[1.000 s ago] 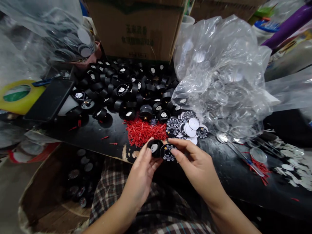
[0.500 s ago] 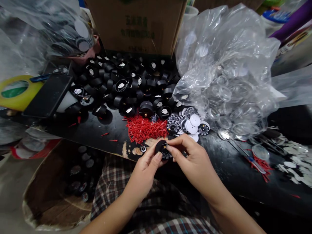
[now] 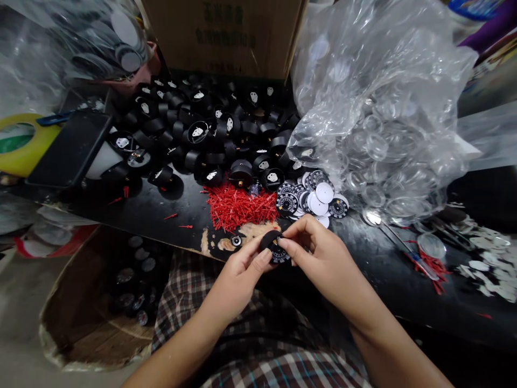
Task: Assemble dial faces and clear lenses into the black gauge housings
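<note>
My left hand (image 3: 244,269) is closed around a round black gauge case (image 3: 268,240), gripping it by its side. A black dial with white markings (image 3: 280,255) sits tilted at the case's opening. My right hand (image 3: 323,253) pinches with thumb and forefinger at the dial's upper right edge; whether anything smaller is between the fingertips is hidden. Just beyond the hands lies a heap of red pointers (image 3: 238,207). To its right is a loose pile of dials (image 3: 287,205), some white side up. A small ring-shaped part (image 3: 236,241) rests near my left hand.
Many black gauge cases (image 3: 197,132) cover the back of the table before a cardboard box (image 3: 222,37). A plastic bag of clear lenses (image 3: 375,145) stands right, near a screwdriver (image 3: 424,267). A phone (image 3: 70,153) lies left. Below is a basket (image 3: 60,307) holding gauges.
The view has shifted slightly. Both hands stay at the gauge case, and the right fingertips have moved a little along the dial's edge.
</note>
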Demonstrator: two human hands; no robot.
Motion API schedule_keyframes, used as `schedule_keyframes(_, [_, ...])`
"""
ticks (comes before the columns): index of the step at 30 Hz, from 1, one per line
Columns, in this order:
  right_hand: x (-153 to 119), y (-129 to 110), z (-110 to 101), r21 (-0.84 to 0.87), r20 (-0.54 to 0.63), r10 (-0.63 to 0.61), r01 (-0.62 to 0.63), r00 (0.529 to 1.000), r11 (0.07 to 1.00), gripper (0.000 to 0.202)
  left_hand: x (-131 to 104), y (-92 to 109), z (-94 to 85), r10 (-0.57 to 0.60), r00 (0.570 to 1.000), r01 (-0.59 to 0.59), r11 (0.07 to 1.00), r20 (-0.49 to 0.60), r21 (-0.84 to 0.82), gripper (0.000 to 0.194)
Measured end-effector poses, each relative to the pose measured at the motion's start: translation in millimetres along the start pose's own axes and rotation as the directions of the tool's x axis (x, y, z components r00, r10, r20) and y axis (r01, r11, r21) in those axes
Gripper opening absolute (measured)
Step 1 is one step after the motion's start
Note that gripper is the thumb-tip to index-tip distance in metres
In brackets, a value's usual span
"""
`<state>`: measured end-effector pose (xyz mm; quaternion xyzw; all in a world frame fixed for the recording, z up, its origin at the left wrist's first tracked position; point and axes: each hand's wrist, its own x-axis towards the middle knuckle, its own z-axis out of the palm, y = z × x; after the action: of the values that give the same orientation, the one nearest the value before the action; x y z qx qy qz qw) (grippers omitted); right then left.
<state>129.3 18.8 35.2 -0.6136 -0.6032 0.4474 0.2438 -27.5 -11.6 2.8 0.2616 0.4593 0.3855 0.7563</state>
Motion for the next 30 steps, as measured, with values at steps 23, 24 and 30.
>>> schedule_keyframes(23, [28,10,14,-0.711,0.100,-0.172,0.191,0.980,0.677,0.015,-5,2,-11.4,0.102,0.938,-0.148,0.982,-0.331,-0.117,0.022])
schedule_keyframes(24, [23,11,12,-0.695,0.100,-0.171,0.192,0.980,0.693,0.013,-6,5,-11.5,0.125,0.918,-0.178,0.978,-0.376,-0.111,0.024])
schedule_keyframes(30, [-32,38,-34,-0.484,-0.103,0.026,-0.073,0.994,0.872,0.007,-1,31,-8.6,0.094,0.845,-0.159,0.984,-0.527,-0.081,0.021])
